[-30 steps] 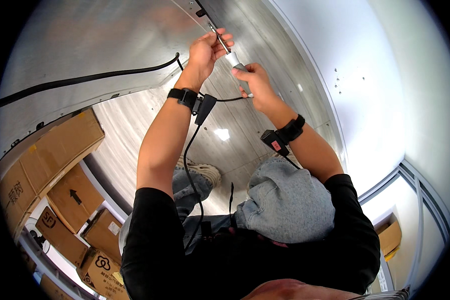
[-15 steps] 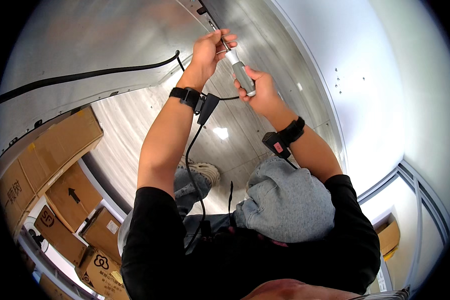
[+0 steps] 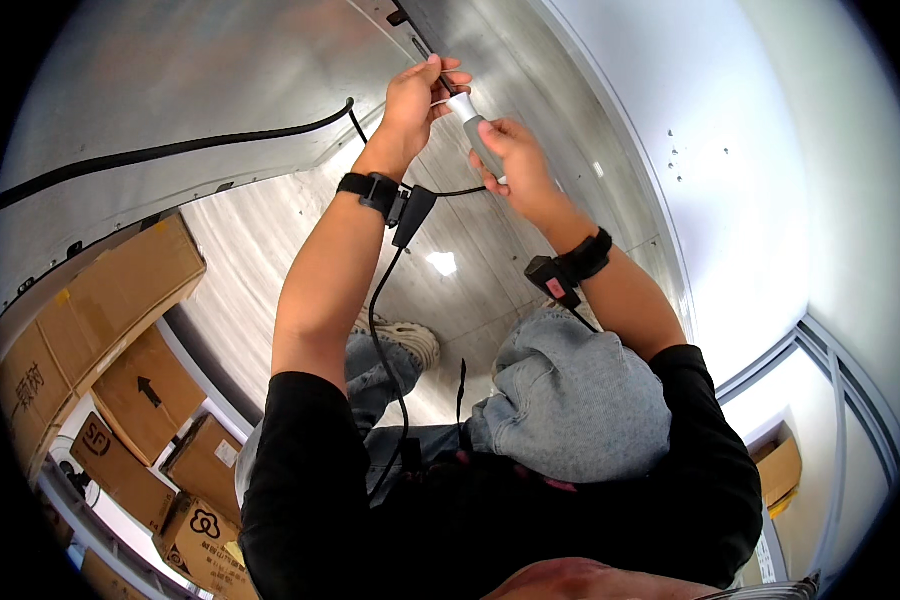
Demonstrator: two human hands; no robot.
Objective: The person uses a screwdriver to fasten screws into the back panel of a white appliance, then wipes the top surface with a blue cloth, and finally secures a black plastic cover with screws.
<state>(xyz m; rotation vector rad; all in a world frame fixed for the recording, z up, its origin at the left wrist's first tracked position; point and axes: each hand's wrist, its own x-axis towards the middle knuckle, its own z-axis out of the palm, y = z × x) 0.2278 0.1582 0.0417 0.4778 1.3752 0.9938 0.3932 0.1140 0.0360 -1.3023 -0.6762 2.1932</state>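
Note:
My right hand [image 3: 510, 160] grips the grey and white handle of a screwdriver [image 3: 477, 128], its shaft angled up and left toward a grey metal panel [image 3: 490, 50]. My left hand [image 3: 420, 95] pinches the tool's thin shaft near the tip, close to a dark fitting [image 3: 398, 17] at the panel's top edge. Both wrists wear black straps with small devices, the left one [image 3: 375, 190] and the right one [image 3: 570, 268]. A black cable [image 3: 380, 330] hangs from the left wrist device down to my body.
A thick black cable [image 3: 170, 150] runs along the metal wall at left. Several brown cardboard boxes [image 3: 100, 320] are stacked at lower left. A wooden-look floor [image 3: 270, 230] lies below, with my shoe [image 3: 410, 340] on it. A white wall [image 3: 730, 150] and window frame [image 3: 830, 390] stand at right.
Both hands shifted slightly upward with the screwdriver. My right hand slid along the handle, and the tip moved nearer the top of the panel.

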